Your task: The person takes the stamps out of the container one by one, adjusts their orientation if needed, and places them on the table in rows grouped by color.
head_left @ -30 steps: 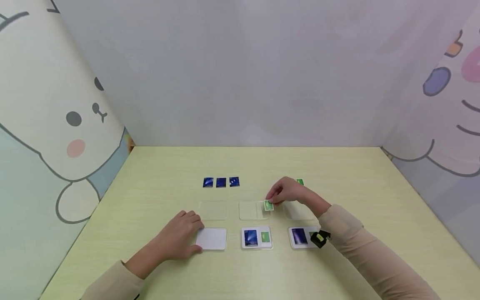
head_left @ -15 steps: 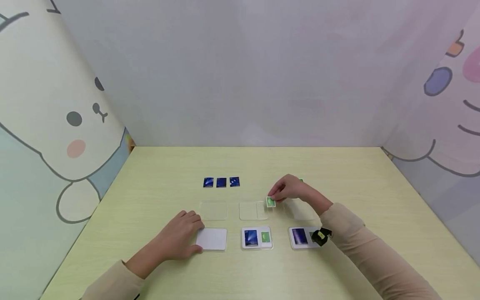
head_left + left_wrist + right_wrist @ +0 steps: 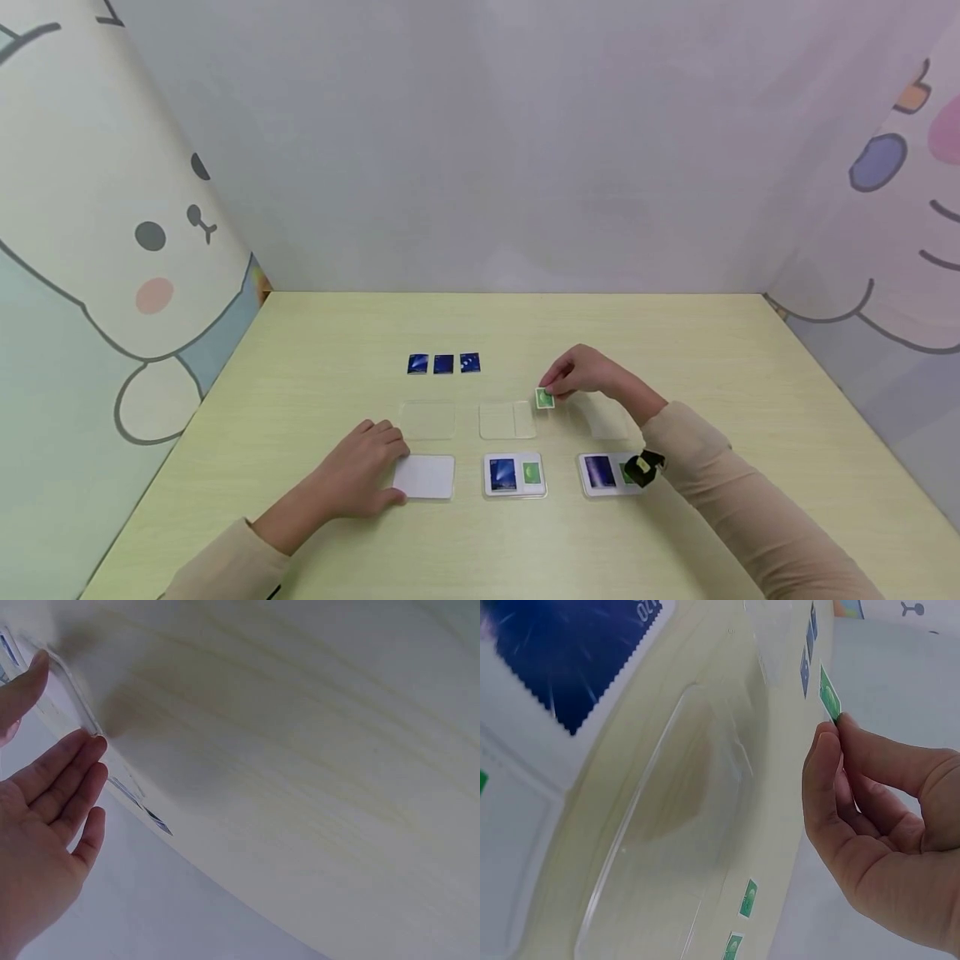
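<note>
My right hand (image 3: 583, 372) pinches a small green stamp (image 3: 545, 398) between thumb and forefinger, above the table behind the clear plastic lids. The right wrist view shows the stamp (image 3: 829, 696) tilted at the fingertips. My left hand (image 3: 362, 473) holds the left end of a flat case with a plain white insert (image 3: 429, 477), thumb at its near corner and fingers at the far one. A middle case (image 3: 530, 459) and a right case (image 3: 617, 460) each carry a blue stamp and a green one; the right wrist camera partly covers the latter.
Three blue stamps (image 3: 443, 364) lie in a row farther back. Clear lids (image 3: 427, 420) stand in line behind the cases, the right one partly under my right forearm. Two more green stamps (image 3: 748, 898) show on the table (image 3: 337, 333) in the right wrist view.
My right hand has lifted slightly back and to the right with the green stamp, away from the middle lid. The left hand stays at the white case.
</note>
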A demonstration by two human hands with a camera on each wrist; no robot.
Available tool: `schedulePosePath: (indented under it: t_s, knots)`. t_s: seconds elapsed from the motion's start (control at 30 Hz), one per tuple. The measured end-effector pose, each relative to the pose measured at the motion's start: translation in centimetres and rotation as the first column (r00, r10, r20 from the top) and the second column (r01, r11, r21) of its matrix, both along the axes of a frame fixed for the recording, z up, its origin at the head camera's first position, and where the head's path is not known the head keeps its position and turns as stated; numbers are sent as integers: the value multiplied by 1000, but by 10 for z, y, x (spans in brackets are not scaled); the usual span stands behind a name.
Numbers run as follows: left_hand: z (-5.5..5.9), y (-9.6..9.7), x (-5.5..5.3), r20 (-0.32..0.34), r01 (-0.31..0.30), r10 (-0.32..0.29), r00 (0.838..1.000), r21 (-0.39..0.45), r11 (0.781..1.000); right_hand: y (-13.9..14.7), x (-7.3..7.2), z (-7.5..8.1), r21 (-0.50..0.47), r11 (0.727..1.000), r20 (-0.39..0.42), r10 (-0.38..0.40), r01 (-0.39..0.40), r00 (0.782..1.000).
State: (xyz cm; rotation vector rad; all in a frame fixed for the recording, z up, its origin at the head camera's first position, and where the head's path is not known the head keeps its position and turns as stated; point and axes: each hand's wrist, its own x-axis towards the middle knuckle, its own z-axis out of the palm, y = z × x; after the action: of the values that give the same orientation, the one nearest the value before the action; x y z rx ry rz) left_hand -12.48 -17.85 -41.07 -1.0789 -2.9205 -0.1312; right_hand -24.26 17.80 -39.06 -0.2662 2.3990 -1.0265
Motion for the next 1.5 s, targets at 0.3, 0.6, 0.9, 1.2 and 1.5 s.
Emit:
schedulePosePath:
  t_s: [0.3,0.6,0.9,1.2,1.5]
  knots:
    - [0,0,-1,9,-4,4,1000,-4,1000,5,-8,-4,3,1000,-18,-13,13,1000]
    - [-1,0,0,-4,7,-7,1000,2,1000,11,-13,-5,-14,1000,-25,-13,12,1000]
    - [-1,1,0,3,-1,1,1000,4,1000,13,-16,-1,1,999,-28,-38,38,999]
    - [-1,1,0,3,-3,3,1000,-2,1000,17,-21,1,-52,998,-45,-49,47,998]
    - [-1,1,0,-5,1,-1,1000,-6,1000,18,-25,5,-75,995,-33,-72,69,997]
